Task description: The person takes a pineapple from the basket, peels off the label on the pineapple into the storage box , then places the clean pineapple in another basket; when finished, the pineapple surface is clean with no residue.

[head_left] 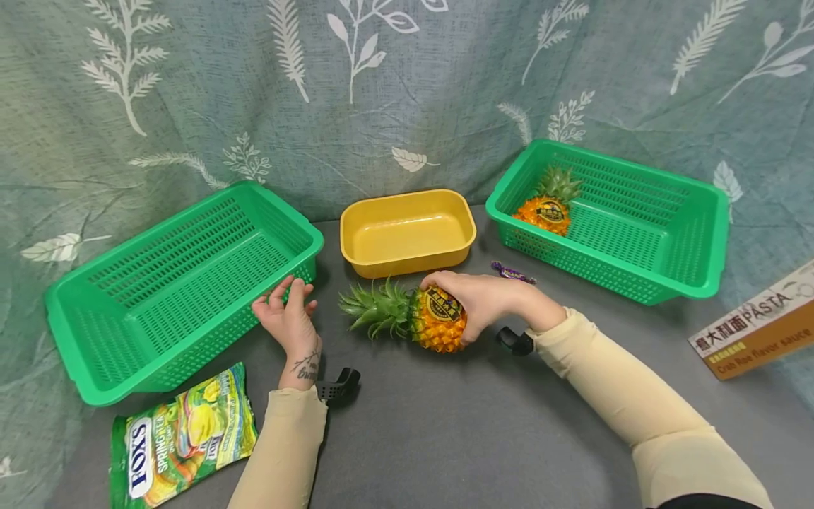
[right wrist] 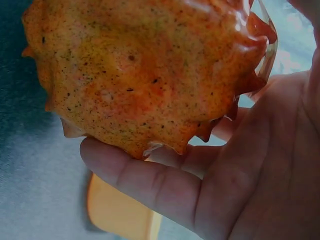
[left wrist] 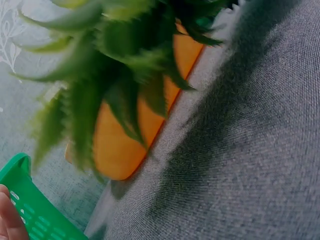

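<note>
In the head view, a pineapple [head_left: 422, 318] is held on its side by a person's right hand [head_left: 499, 297], its leafy crown pointed toward the left; whether it is lifted off the grey table [head_left: 458, 424] cannot be told. The fruit is seen just in front of a yellow tub [head_left: 407, 244], between two green baskets. By the left hand [head_left: 291, 325], nothing is held: its fingers are loosely bent, narrowly parted, beside the near wall of the left green basket [head_left: 178, 268]; contact cannot be confirmed. A second pineapple [head_left: 548, 208] is contained in the right green basket [head_left: 693, 290], with a purple-wrapped sweet [head_left: 512, 273] seen nearby on the table. A FOX'S bag [head_left: 184, 438] is placed at lower left, and a pasta box [head_left: 759, 325] is partly cut off at far right. In the left wrist view, the tub is partly covered by the crown's leaves, while fingertips are glimpsed beside green basket mesh in the lower corner. In the right wrist view, the pineapple's spiky orange base is shown closely gripped, with fingers wrapped along its side.
</note>
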{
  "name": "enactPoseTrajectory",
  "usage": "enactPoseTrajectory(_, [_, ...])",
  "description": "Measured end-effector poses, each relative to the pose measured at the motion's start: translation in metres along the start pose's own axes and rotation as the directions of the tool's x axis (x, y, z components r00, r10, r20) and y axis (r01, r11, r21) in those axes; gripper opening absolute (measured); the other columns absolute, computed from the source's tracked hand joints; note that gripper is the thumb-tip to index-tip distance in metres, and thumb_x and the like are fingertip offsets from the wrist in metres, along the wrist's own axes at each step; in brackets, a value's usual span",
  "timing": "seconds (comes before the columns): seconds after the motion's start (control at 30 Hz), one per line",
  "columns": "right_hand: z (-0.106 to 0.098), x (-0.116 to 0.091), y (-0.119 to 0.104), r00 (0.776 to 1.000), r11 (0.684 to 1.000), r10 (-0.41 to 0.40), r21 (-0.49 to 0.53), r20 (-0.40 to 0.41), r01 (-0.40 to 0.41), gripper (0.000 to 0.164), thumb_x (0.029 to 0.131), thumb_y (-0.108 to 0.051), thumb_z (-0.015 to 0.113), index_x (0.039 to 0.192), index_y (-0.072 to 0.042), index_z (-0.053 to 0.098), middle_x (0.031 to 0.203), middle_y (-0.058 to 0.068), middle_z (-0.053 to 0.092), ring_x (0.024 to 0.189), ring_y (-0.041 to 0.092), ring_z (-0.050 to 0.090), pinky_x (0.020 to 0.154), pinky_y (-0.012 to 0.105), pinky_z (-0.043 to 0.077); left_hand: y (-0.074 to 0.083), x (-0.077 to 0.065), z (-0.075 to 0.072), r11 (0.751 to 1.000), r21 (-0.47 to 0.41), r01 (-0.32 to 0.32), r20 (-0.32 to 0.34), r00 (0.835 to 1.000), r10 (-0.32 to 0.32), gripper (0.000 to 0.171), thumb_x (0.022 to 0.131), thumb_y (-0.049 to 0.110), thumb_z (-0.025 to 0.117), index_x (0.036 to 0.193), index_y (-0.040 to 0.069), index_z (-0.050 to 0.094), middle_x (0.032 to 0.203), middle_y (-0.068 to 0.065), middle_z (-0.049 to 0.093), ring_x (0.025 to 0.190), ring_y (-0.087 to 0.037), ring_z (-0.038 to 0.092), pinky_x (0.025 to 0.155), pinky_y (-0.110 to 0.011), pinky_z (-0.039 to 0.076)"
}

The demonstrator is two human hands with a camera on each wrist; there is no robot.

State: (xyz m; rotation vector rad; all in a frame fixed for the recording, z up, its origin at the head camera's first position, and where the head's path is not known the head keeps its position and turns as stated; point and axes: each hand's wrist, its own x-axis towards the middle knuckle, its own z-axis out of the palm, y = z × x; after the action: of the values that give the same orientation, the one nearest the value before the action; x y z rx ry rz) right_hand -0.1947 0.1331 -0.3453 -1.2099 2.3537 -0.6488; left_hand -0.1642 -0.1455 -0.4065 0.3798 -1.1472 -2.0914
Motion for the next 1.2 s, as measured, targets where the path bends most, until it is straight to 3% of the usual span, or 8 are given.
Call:
enactPoseTrajectory(0.53, [0.004,0.009,0.01,0.998,0.992,-0.03,0.123,0.059,0.023,0.099,0.058,-0.002,0.077,0.141,-0.007,0.024,0.137,0.011,0.036,0.117,0.02,0.041,0.096,0.033,0.039,0.001,-0.001,-0.001,0.999,0.039,-0.015,-0.004,1.0,0.015,0.038,0.083,0.003,0.063,0.101,0.006,0.03,0.098,-0.01,0.056,0.063,-0.012,0.058,0.046,-0.02,0.045])
enactPoseTrajectory(0.63, [0.005,0.009,0.013,0.998,0.989,-0.05,0.143,0.05,0.042,0.101,0.059,-0.003,0.077,0.143,-0.006,0.021,0.142,0.013,0.032,0.122,0.021,0.039,0.1,0.035,0.036,0.001,-0.005,-0.001,0.99,0.134,0.046,0.014,0.999,-0.048,0.038,0.084,0.005,0.062,0.108,0.006,0.033,0.099,-0.006,0.054,0.065,-0.009,0.058,0.048,-0.02,0.046])
enactPoseTrajectory(0.73, [0.007,0.008,0.015,0.997,0.985,-0.071,0.157,0.035,0.065,0.101,0.059,-0.004,0.076,0.143,-0.005,0.02,0.142,0.014,0.032,0.123,0.023,0.038,0.101,0.036,0.036,0.003,-0.009,-0.001,0.935,0.329,0.13,0.078,0.983,-0.165,0.041,0.086,0.01,0.062,0.118,0.004,0.037,0.101,-0.003,0.051,0.074,-0.007,0.056,0.056,-0.021,0.047])
enactPoseTrajectory(0.83, [0.007,0.008,0.016,0.996,0.981,-0.09,0.177,0.027,0.084,0.101,0.059,-0.003,0.076,0.143,-0.003,0.02,0.141,0.015,0.033,0.123,0.023,0.039,0.101,0.036,0.036,0.009,-0.011,-0.002,0.806,0.573,0.149,0.209,0.924,-0.32,0.046,0.088,0.017,0.06,0.127,0.002,0.04,0.11,-0.004,0.051,0.089,-0.008,0.053,0.068,-0.025,0.046])
enactPoseTrajectory(0.93, [0.007,0.007,0.017,0.995,0.976,-0.101,0.197,0.021,0.095,0.1,0.059,-0.003,0.075,0.142,-0.001,0.02,0.139,0.015,0.034,0.121,0.023,0.04,0.1,0.036,0.036,0.015,-0.012,-0.004,0.672,0.738,0.065,0.36,0.804,-0.473,0.049,0.09,0.021,0.058,0.133,0.004,0.041,0.125,-0.01,0.048,0.103,-0.016,0.05,0.078,-0.032,0.045])
enactPoseTrajectory(1.03, [0.007,0.006,0.017,0.994,0.967,-0.109,0.234,0.013,0.103,0.099,0.059,-0.001,0.074,0.142,0.0,0.02,0.139,0.016,0.034,0.119,0.023,0.041,0.099,0.034,0.037,0.018,-0.014,-0.006,0.602,0.798,-0.027,0.452,0.687,-0.569,0.054,0.088,0.022,0.061,0.136,0.007,0.04,0.135,-0.014,0.042,0.108,-0.027,0.049,0.081,-0.036,0.046])
enactPoseTrajectory(1.1, [0.009,0.005,0.017,0.994,0.958,-0.114,0.264,-0.001,0.11,0.098,0.06,0.001,0.073,0.143,-0.001,0.02,0.141,0.016,0.032,0.12,0.023,0.041,0.099,0.033,0.036,0.018,-0.015,-0.007,0.582,0.809,-0.077,0.483,0.652,-0.585,0.057,0.086,0.021,0.065,0.136,0.007,0.041,0.136,-0.015,0.041,0.112,-0.03,0.047,0.083,-0.034,0.044])
enactPoseTrajectory(1.2, [0.012,0.002,0.021,0.992,0.943,-0.119,0.309,-0.036,0.124,0.097,0.063,0.002,0.072,0.143,0.0,0.018,0.144,0.019,0.028,0.121,0.023,0.04,0.098,0.032,0.037,0.017,-0.017,-0.009,0.57,0.811,-0.133,0.502,0.66,-0.559,0.06,0.081,0.018,0.07,0.134,0.007,0.043,0.134,-0.015,0.043,0.115,-0.028,0.044,0.083,-0.033,0.04])
